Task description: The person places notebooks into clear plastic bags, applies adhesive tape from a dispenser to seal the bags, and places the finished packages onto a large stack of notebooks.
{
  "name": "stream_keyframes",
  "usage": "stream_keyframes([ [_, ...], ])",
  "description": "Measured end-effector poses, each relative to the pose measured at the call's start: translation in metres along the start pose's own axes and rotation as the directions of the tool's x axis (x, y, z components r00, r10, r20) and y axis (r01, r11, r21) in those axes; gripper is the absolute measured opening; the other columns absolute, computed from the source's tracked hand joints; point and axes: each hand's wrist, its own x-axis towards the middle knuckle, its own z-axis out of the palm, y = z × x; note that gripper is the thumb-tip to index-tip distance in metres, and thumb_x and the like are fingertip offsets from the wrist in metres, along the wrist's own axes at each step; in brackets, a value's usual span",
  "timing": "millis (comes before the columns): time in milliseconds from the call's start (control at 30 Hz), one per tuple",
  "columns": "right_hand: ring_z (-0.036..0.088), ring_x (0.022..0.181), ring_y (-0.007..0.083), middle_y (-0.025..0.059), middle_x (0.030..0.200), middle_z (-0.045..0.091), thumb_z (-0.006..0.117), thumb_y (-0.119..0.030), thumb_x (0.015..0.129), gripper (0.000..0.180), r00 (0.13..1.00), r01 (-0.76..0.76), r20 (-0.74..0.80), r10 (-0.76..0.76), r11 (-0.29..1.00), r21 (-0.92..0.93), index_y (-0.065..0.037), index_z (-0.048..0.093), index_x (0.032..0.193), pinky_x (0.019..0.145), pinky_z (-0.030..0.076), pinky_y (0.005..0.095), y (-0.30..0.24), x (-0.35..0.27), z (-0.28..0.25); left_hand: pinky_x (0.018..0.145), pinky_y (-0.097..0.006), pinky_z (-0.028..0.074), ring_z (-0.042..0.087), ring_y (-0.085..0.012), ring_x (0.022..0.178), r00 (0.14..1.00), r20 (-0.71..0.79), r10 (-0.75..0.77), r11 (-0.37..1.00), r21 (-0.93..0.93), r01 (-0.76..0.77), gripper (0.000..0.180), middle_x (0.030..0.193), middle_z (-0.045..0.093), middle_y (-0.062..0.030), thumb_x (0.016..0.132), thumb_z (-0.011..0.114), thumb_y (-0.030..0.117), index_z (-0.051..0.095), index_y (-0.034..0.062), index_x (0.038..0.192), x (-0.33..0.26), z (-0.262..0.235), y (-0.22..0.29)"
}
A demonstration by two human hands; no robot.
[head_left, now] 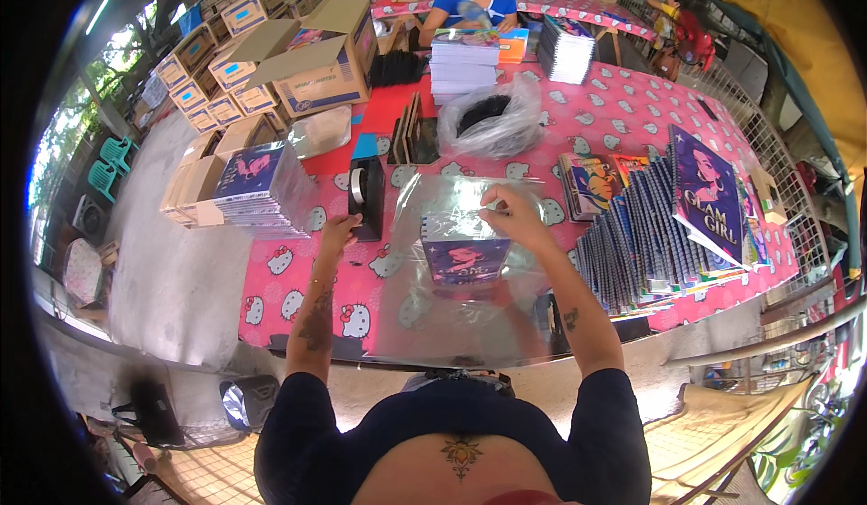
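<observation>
A spiral-bound notebook with a purple cover lies in front of me on a large clear plastic sheet. Plastic film covers its upper part. My right hand is over the notebook's upper right, thumb and fingertips pinched at the film; what they grip is too small to make out. To the left stands a black tape dispenser with a tape roll. My left hand is closed at the dispenser's near end, and anything between its fingers is hidden.
Spiral notebooks pile up at the right; wrapped ones form a stack at the left. Beyond the sheet sit a plastic bag, a white book stack and an open carton. A person sits across the pink table.
</observation>
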Motion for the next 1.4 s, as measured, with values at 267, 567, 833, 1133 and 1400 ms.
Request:
stream_keyframes([
  [267, 0.047, 0.074, 0.0100, 0.0008, 0.103, 0.060, 0.063, -0.010, 0.092, 0.046, 0.972, -0.151, 0.191, 0.139, 0.987, 0.050, -0.020, 0.059, 0.136, 0.075, 0.045, 0.0243, -0.013, 0.002, -0.004, 0.061, -0.039, 0.050, 0.068, -0.0261, 0.073, 0.970, -0.217, 0.108, 0.966, -0.209, -0.154, 0.022, 0.081, 0.071, -0.0108, 0.088, 0.067, 0.025, 0.073, 0.0043, 0.089, -0.032, 0.005, -0.072],
  [567, 0.046, 0.083, 0.0134, 0.0059, 0.122, 0.052, 0.070, -0.011, 0.085, 0.075, 0.998, -0.025, 0.052, 0.025, 1.000, 0.016, -0.026, 0.038, 0.151, 0.078, 0.045, 0.0255, -0.005, -0.006, -0.006, 0.062, -0.037, 0.048, 0.065, -0.0244, 0.065, 0.396, 0.819, 0.415, 0.377, 0.241, -0.894, 0.030, 0.074, 0.068, -0.0118, 0.083, 0.069, 0.030, 0.071, 0.0013, 0.089, -0.077, 0.102, 0.201],
  [833, 0.051, 0.086, 0.0146, 0.0082, 0.121, 0.055, 0.073, -0.012, 0.084, 0.081, 0.995, -0.089, 0.048, 0.083, 0.988, 0.125, -0.024, 0.033, 0.153, 0.080, 0.048, 0.0282, -0.026, -0.001, 0.012, 0.074, -0.032, 0.047, 0.060, -0.0144, 0.085, 0.418, 0.908, -0.025, 0.638, 0.337, -0.693, 0.039, 0.093, 0.066, -0.0044, 0.090, 0.067, 0.036, 0.065, 0.0022, 0.109, 0.088, 0.166, 0.054],
  [1133, 0.050, 0.084, 0.0121, 0.0071, 0.121, 0.054, 0.073, -0.015, 0.085, 0.080, 0.996, -0.081, -0.028, 0.087, 0.985, 0.154, -0.023, 0.032, 0.154, 0.074, 0.048, 0.0259, -0.006, -0.015, -0.005, 0.097, -0.039, 0.046, 0.059, -0.0271, 0.115, 0.332, 0.633, 0.699, -0.028, 0.488, -0.872, 0.067, 0.123, 0.062, -0.0170, 0.088, 0.069, 0.031, 0.042, 0.0006, 0.142, -0.113, 0.171, 0.174],
  [1400, 0.050, 0.080, 0.0113, 0.0072, 0.121, 0.054, 0.073, -0.014, 0.085, 0.076, 0.992, -0.122, 0.013, 0.122, 0.976, 0.178, -0.023, 0.037, 0.151, 0.075, 0.048, 0.0256, -0.016, -0.011, 0.002, 0.083, -0.031, 0.051, 0.064, -0.0161, 0.096, 0.675, 0.721, 0.154, 0.947, 0.087, -0.308, 0.059, 0.100, 0.067, -0.0106, 0.086, 0.073, 0.026, 0.050, 0.0032, 0.135, -0.045, 0.147, 0.136],
])
